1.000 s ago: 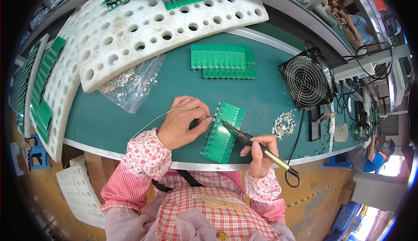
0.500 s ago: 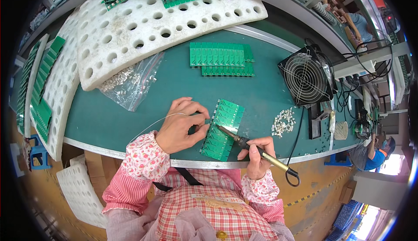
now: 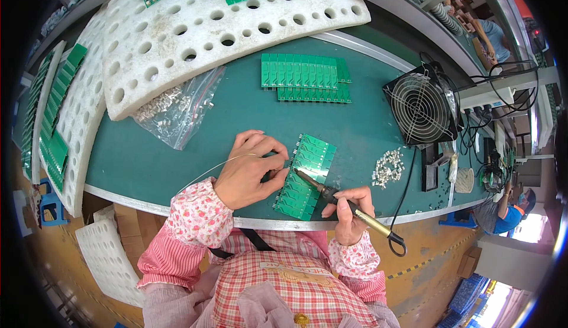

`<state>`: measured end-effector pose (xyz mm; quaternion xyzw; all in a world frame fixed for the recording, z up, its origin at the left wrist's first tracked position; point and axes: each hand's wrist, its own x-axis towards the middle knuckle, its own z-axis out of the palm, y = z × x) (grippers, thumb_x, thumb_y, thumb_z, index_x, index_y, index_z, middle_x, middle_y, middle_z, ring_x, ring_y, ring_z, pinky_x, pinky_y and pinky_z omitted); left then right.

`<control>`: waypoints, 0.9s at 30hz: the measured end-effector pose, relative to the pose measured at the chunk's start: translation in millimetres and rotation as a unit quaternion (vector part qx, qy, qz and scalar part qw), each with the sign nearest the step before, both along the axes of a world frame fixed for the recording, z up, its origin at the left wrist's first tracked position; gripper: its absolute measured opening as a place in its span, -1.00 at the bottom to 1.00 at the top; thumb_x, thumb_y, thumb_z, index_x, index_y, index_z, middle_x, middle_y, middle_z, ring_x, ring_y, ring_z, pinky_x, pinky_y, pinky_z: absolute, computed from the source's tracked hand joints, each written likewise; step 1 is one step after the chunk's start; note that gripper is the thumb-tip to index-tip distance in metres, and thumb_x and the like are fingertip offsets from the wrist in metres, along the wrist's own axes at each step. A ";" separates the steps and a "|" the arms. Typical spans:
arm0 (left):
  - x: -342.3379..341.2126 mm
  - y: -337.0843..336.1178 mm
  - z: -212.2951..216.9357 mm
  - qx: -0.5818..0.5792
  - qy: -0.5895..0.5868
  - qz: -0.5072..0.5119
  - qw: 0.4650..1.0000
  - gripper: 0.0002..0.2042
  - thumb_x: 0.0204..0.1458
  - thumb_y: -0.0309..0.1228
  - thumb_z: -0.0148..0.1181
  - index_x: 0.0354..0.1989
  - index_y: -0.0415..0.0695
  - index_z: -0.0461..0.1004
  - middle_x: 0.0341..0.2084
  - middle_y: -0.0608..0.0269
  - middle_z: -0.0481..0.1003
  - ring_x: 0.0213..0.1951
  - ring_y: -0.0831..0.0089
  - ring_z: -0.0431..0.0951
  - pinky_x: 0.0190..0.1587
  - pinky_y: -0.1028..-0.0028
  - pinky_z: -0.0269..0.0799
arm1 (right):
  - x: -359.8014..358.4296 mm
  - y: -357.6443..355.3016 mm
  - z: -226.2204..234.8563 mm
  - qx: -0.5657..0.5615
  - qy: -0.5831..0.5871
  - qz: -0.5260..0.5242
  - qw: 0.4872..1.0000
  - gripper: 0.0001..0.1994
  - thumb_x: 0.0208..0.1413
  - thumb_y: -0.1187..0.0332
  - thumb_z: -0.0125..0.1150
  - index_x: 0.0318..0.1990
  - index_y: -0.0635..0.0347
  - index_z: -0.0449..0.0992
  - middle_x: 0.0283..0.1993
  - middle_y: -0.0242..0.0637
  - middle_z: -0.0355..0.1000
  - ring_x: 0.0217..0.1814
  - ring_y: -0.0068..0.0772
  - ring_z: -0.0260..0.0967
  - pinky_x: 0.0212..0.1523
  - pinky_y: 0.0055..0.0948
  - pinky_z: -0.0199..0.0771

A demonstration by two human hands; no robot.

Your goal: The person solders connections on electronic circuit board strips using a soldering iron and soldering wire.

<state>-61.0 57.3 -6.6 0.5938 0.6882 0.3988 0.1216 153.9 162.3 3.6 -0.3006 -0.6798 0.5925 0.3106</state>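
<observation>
A green circuit board (image 3: 312,179) lies slightly turned on the table in front of me, with short pins along its left edge. My right hand (image 3: 350,212) grips a soldering iron (image 3: 371,221), whose tip touches or nearly touches the board left of its middle. At the board's left edge, the fingers of my left hand (image 3: 251,171) are pinched around thin solder wire (image 3: 204,173), which trails back over the hand toward the wrist. The fingertips hide the end of the wire.
Small white connectors (image 3: 388,169) are heaped right of the board, below a black fan (image 3: 421,104). Beyond the board lie stacked green boards (image 3: 300,71). A bag of connectors (image 3: 180,112) touches a white foam sheet (image 3: 195,44) with holes. The iron's cord (image 3: 408,180) runs up toward the fan.
The whole view has shifted slightly. Both hands keep the same hold, with the iron's tip at about the same place on the board.
</observation>
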 end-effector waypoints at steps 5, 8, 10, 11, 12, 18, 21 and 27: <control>-0.3 -0.1 0.6 -0.004 0.003 0.000 1.000 -0.82 -0.07 -0.40 0.23 -0.62 -0.13 0.39 -0.32 0.37 0.44 -0.16 0.34 0.41 0.16 0.18 0.12 | 0.1 0.4 -1.3 0.019 0.003 0.009 1.000 -0.88 0.15 0.46 0.11 -0.26 0.33 0.36 -0.55 -0.21 0.50 -0.57 -0.53 0.47 -0.51 -0.58 0.47; -0.1 0.2 0.2 -0.004 0.006 0.000 1.000 -0.84 -0.08 -0.40 0.24 -0.60 -0.12 0.40 -0.32 0.37 0.44 -0.17 0.34 0.41 0.16 0.18 0.12 | 1.1 0.9 -3.4 0.022 0.004 0.009 1.000 -0.89 0.15 0.46 0.11 -0.26 0.33 0.36 -0.56 -0.21 0.50 -0.58 -0.53 0.48 -0.51 -0.58 0.46; 0.1 0.5 -0.1 -0.002 0.006 0.000 1.000 -0.84 -0.07 -0.40 0.24 -0.59 -0.12 0.40 -0.33 0.37 0.44 -0.17 0.33 0.41 0.16 0.18 0.12 | 1.2 1.4 -1.7 0.029 -0.003 0.011 1.000 -0.89 0.14 0.47 0.11 -0.26 0.32 0.36 -0.56 -0.22 0.50 -0.58 -0.53 0.48 -0.51 -0.58 0.46; 0.0 0.4 -0.3 -0.001 0.010 -0.001 1.000 -0.84 -0.07 -0.40 0.24 -0.59 -0.12 0.40 -0.33 0.37 0.43 -0.17 0.33 0.41 0.15 0.18 0.12 | 1.0 1.6 -0.9 0.037 -0.009 0.014 0.999 -0.89 0.14 0.47 0.11 -0.26 0.32 0.36 -0.57 -0.22 0.50 -0.58 -0.53 0.48 -0.52 -0.59 0.46; 0.0 0.3 -0.5 0.001 0.014 -0.002 1.000 -0.85 -0.07 -0.40 0.24 -0.58 -0.12 0.40 -0.33 0.36 0.43 -0.17 0.33 0.41 0.15 0.18 0.12 | 0.8 1.7 0.0 0.036 -0.009 0.014 0.999 -0.89 0.14 0.47 0.11 -0.26 0.32 0.36 -0.57 -0.22 0.50 -0.58 -0.53 0.48 -0.52 -0.59 0.46; 0.1 0.8 -2.4 0.009 -0.011 0.011 1.000 -0.81 -0.05 -0.40 0.23 -0.62 -0.12 0.37 -0.33 0.35 0.43 -0.18 0.31 0.41 0.14 0.20 0.11 | 0.7 0.3 -1.0 0.048 -0.006 0.010 0.999 -0.89 0.14 0.46 0.11 -0.25 0.32 0.37 -0.55 -0.21 0.50 -0.58 -0.53 0.48 -0.52 -0.58 0.46; 0.6 1.9 -3.0 0.014 -0.005 0.011 1.000 -0.80 -0.05 -0.40 0.22 -0.63 -0.11 0.36 -0.32 0.34 0.42 -0.18 0.30 0.40 0.13 0.21 0.11 | 1.7 -1.5 -4.2 0.007 0.020 -0.029 0.999 -0.88 0.15 0.45 0.11 -0.25 0.32 0.38 -0.55 -0.21 0.50 -0.57 -0.54 0.48 -0.51 -0.58 0.46; 0.3 1.5 2.4 -0.006 0.008 0.004 1.000 -0.81 -0.11 -0.44 0.28 -0.63 -0.10 0.38 -0.29 0.38 0.46 -0.16 0.34 0.42 0.16 0.16 0.13 | 1.2 0.6 -3.4 0.010 0.006 -0.009 1.000 -0.87 0.15 0.43 0.11 -0.25 0.32 0.38 -0.55 -0.22 0.50 -0.56 -0.53 0.48 -0.50 -0.57 0.47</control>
